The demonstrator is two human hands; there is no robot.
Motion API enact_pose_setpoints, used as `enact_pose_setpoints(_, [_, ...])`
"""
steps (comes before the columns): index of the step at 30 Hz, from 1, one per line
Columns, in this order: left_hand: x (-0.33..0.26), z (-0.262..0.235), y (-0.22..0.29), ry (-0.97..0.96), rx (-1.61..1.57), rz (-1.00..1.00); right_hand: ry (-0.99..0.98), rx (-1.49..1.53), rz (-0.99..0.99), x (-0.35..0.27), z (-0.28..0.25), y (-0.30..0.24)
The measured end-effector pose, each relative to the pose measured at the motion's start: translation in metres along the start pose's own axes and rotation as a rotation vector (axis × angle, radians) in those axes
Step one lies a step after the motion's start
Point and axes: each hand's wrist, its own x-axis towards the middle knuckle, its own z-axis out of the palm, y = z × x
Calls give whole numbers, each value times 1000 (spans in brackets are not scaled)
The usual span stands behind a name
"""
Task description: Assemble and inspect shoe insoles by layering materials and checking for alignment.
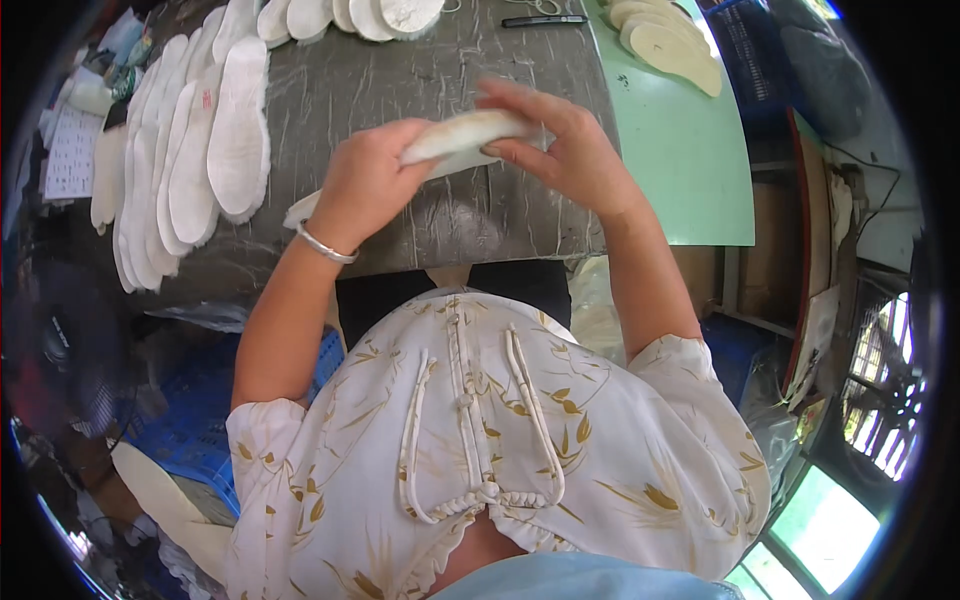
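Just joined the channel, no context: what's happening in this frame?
A person at a dark worktable holds a pale shoe insole up in both hands: the left hand grips one end, the right hand the other. A fanned row of white insoles lies on the table to the left, and tan insoles sit on a green board at the upper right.

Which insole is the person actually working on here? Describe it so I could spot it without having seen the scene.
Start at the dark grey worktable in the upper half of the picture. Above its near edge, the left hand and right hand meet around one pale insole. Unlike the white insoles fanned out flat on the table's left side, it is lifted off the surface and gripped at both ends.
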Motion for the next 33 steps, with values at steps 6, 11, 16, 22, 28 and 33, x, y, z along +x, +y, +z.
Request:
enact_pose_setpoints(6, [18, -40, -10, 528, -1382, -354, 243, 568, 70, 6, -16, 9])
enact_pose_setpoints(11, [24, -3, -22, 738, -1504, -331, 72, 534, 89, -11, 30, -25])
enact_pose_setpoints(16, [29, 16, -33, 882, -1591, -387, 83, 433, 45, -23, 36, -40])
enact_pose_setpoints(22, [28, 19, -39, 522, -2005, -171, 159, 318, 42, -42, 36, -37])
enact_pose_setpoints(28, [30, 17, -45, 468, -2128, -95, 171, 547, 115, -66, 35, -18])
enact_pose_setpoints(33, [31, 21, -51, 472, -2148, -79, 276, 472, 134, -65, 45, -14])
